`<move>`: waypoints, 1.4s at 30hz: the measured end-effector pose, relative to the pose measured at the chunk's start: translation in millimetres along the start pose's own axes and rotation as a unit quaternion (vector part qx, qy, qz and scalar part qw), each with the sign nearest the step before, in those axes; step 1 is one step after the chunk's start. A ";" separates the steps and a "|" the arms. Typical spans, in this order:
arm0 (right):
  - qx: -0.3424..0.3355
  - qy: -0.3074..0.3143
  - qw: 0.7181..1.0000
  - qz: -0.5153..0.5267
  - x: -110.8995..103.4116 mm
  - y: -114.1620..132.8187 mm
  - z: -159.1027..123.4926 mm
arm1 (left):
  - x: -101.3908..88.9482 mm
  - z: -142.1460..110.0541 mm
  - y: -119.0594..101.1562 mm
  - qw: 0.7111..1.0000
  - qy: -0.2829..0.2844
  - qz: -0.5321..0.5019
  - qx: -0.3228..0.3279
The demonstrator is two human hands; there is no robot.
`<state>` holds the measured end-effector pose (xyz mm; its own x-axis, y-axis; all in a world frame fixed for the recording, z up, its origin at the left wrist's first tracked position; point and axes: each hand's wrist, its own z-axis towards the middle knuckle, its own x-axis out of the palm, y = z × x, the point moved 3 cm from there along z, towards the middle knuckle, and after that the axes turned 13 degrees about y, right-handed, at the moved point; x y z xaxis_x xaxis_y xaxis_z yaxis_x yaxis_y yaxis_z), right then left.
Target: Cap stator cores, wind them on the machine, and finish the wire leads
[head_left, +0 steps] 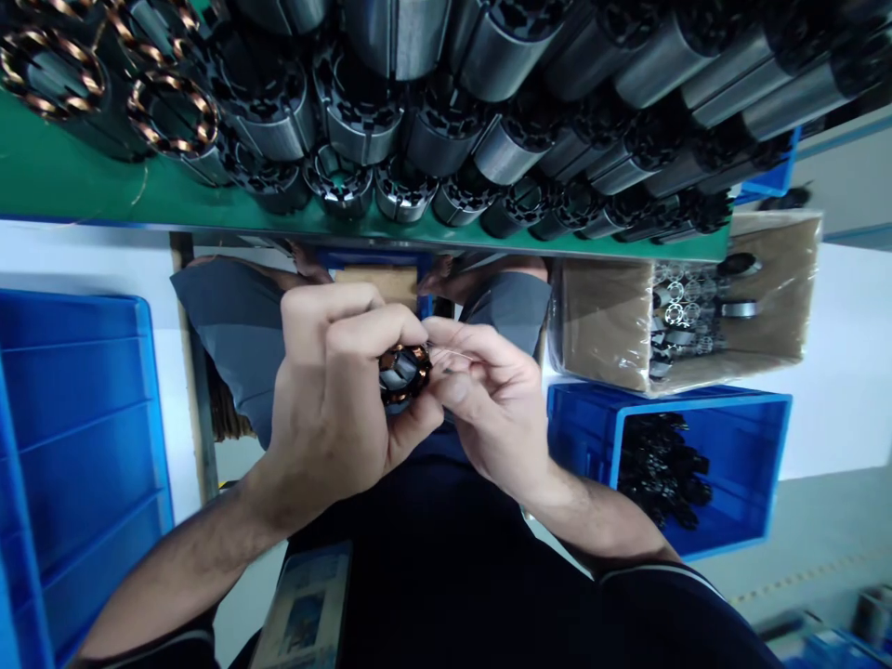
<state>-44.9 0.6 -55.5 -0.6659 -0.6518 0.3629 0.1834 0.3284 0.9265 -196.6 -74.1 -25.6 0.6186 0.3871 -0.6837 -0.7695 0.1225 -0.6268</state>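
Note:
A motor stator with copper windings is gripped in my left hand, its round end showing between thumb and fingers. Close against its right side is my right hand, thumb and fingertips pinched together on a thin wire by the stator's rim. Both hands are above my lap, in front of the bench edge. My left fingers cover most of the stator's body.
Rows of metal stator cores stand on the green bench, with copper-wound stators at left. A cardboard box of metal rings and a blue bin of black parts are at right. Another blue bin is at left.

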 end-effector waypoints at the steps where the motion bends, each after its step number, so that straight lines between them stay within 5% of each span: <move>1: 0.023 0.002 0.999 0.031 3.3 -4.7 -1.2 | 1.4 -1.7 0.9 1.000 0.000 0.009 -0.008; 6: 0.083 -0.023 0.995 0.056 4.1 -11.9 -2.3 | 3.2 -7.4 0.3 0.996 0.029 0.087 0.004; 10: 0.035 0.023 0.999 -0.004 -7.5 0.7 4.1 | -1.9 -8.4 -5.3 0.994 0.039 0.101 0.013; 13: -0.021 0.091 0.988 -0.124 -21.2 22.4 12.0 | -8.7 -2.5 -5.0 0.998 0.063 0.027 -0.008; 15: -0.046 0.144 0.960 -0.236 -29.8 40.8 17.3 | -6.4 3.3 4.5 0.980 0.136 -0.130 -0.065; 16: -0.053 0.177 0.940 -0.287 -33.0 49.6 19.2 | -1.0 4.1 11.6 0.943 0.196 -0.245 -0.112; 18: -0.043 0.234 0.906 -0.350 -38.6 63.1 20.0 | 16.0 -3.1 23.9 0.787 0.333 -0.469 -0.222; 19: -0.017 0.251 0.900 -0.357 -41.4 66.3 18.8 | 23.2 -10.4 28.6 0.708 0.372 -0.537 -0.269; 20: 0.023 0.254 0.904 -0.344 -44.5 67.0 16.4 | 28.2 -18.1 33.4 0.671 0.374 -0.564 -0.303; 21: 0.072 0.243 0.916 -0.310 -47.5 65.1 13.0 | 30.3 -25.1 38.4 0.692 0.344 -0.549 -0.318; 24: 0.234 0.186 0.945 -0.133 -51.1 47.6 -2.0 | 17.6 -38.7 38.2 0.931 0.147 -0.272 -0.195; 26: 0.284 0.180 0.941 -0.048 -47.7 36.7 -9.6 | 9.1 -42.7 18.9 0.995 0.084 -0.052 -0.030; 28: 0.245 0.198 0.946 -0.078 -45.4 35.0 -8.6 | 4.5 -39.5 3.5 0.994 0.079 0.035 0.061; 31: 0.037 0.257 0.929 -0.265 -47.4 51.4 4.1 | -2.3 -23.3 2.6 0.979 0.159 -0.123 -0.020; 34: -0.092 0.310 0.874 -0.363 -56.2 72.8 15.6 | -3.7 -14.8 6.0 0.877 0.310 -0.346 -0.124; 35: -0.098 0.315 0.871 -0.365 -60.0 79.2 19.1 | -5.9 -13.5 6.4 0.868 0.322 -0.355 -0.130; 39: 0.066 0.275 0.921 -0.268 -69.4 86.4 30.4 | -18.6 -10.0 4.5 0.954 0.203 -0.215 -0.044; 42: 0.285 0.318 0.901 -0.080 -62.5 66.7 26.9 | -25.5 -10.5 -0.4 0.978 0.145 -0.148 0.039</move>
<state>-10.4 81.6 -19.1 -0.0689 -0.9223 0.3802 -0.4006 0.3746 0.8362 -210.4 -93.7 -11.8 0.8261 0.0504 -0.5613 -0.5532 0.2626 -0.7906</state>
